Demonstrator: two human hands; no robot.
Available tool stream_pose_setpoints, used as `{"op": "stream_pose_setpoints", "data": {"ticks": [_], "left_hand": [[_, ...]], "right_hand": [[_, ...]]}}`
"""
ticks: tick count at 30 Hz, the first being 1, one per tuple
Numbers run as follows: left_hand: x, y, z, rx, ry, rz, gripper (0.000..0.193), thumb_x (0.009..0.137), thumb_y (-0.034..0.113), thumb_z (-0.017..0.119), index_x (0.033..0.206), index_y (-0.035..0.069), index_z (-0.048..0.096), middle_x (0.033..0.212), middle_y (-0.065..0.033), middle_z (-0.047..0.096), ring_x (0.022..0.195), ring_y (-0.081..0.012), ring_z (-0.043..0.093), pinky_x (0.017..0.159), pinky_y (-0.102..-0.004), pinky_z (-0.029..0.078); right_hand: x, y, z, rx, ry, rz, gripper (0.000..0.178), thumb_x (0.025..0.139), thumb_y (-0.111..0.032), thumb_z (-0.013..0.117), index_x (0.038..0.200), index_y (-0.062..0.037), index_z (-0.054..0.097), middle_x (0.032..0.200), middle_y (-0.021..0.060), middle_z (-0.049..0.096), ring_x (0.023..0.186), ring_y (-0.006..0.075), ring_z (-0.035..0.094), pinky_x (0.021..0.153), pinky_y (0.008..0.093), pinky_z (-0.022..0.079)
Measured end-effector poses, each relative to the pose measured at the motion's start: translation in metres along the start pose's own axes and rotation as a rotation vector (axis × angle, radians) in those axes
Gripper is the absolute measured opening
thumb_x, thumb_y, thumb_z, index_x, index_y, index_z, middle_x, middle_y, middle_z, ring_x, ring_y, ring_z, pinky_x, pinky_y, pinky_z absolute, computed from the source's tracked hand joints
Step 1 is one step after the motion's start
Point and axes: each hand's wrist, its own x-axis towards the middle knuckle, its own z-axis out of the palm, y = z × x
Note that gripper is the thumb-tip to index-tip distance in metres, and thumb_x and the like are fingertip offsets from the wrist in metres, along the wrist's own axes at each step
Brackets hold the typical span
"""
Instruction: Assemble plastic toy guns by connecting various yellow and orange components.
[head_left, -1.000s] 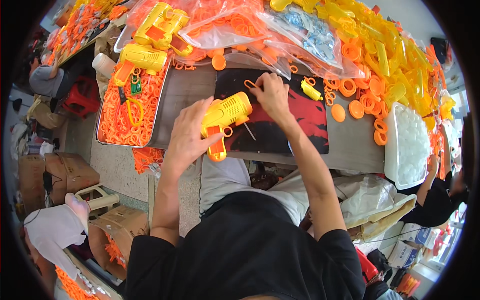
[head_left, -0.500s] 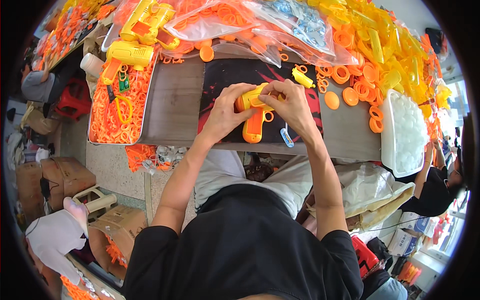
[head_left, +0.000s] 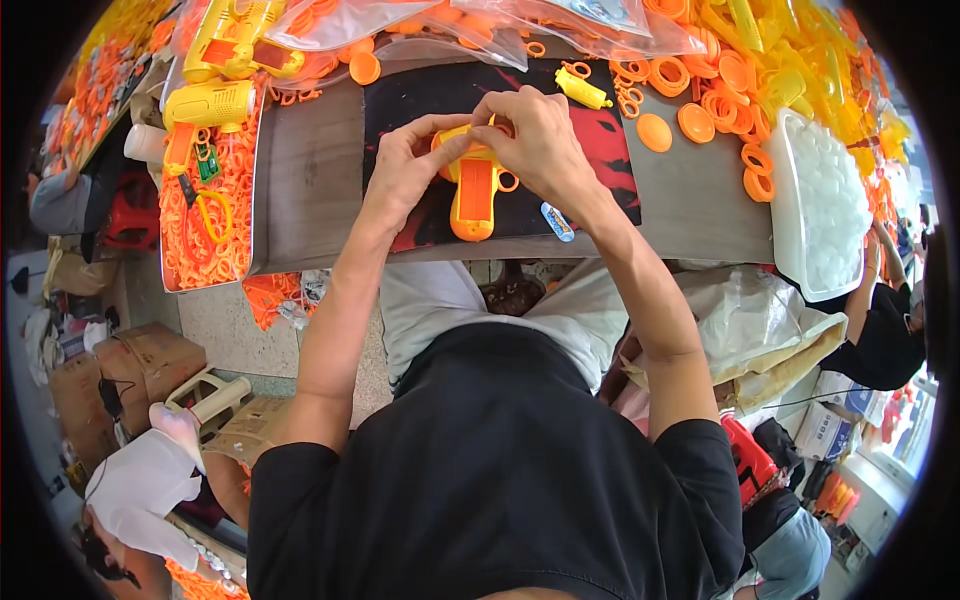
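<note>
Toy gun: over the mat, between the hands
Left hand: curled round the gun's left side
Right hand: bunched at its far right, whether gripping cannot be told
Blue sticker: mat's near edge

it is bright, with strongly warped edges.
</note>
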Motion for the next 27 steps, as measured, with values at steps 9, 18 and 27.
{"op": "stream_pose_setpoints", "data": {"ticks": [9, 18, 27], "left_hand": [[-0.003, 0.004, -0.007, -0.289, -0.060, -0.171, 0.034, 0.090, 0.017, 0.075, 0.120, 0.002, 0.070, 0.104, -0.0050, 0.071, 0.093, -0.0091, 0.066, 0.083, -0.0239, 0.054], [-0.013, -0.003, -0.004, -0.416, -0.098, -0.113, 0.042, 0.095, 0.017, 0.070, 0.132, 0.001, 0.061, 0.119, -0.0070, 0.067, 0.106, -0.0108, 0.064, 0.094, -0.0260, 0.051], [-0.014, -0.013, -0.001, -0.285, -0.100, 0.067, 0.053, 0.094, 0.007, 0.069, 0.143, 0.000, 0.049, 0.133, -0.0083, 0.059, 0.119, -0.0128, 0.057, 0.104, -0.0282, 0.047]], "right_hand": [[0.022, -0.006, -0.011, 0.023, -0.304, 0.137, 0.017, 0.078, -0.018, 0.072, 0.084, -0.0019, 0.071, 0.072, 0.0142, 0.068, 0.070, 0.0289, 0.066, 0.072, 0.0395, 0.051], [0.009, -0.004, -0.012, 0.191, -0.262, 0.255, 0.017, 0.082, -0.024, 0.071, 0.083, -0.0075, 0.073, 0.074, 0.0108, 0.069, 0.075, 0.0307, 0.066, 0.083, 0.0421, 0.042], [0.034, 0.014, -0.013, 0.350, -0.417, 0.271, 0.020, 0.079, -0.022, 0.074, 0.087, -0.0041, 0.074, 0.071, 0.0077, 0.067, 0.068, 0.0193, 0.064, 0.067, 0.0348, 0.051]]}}
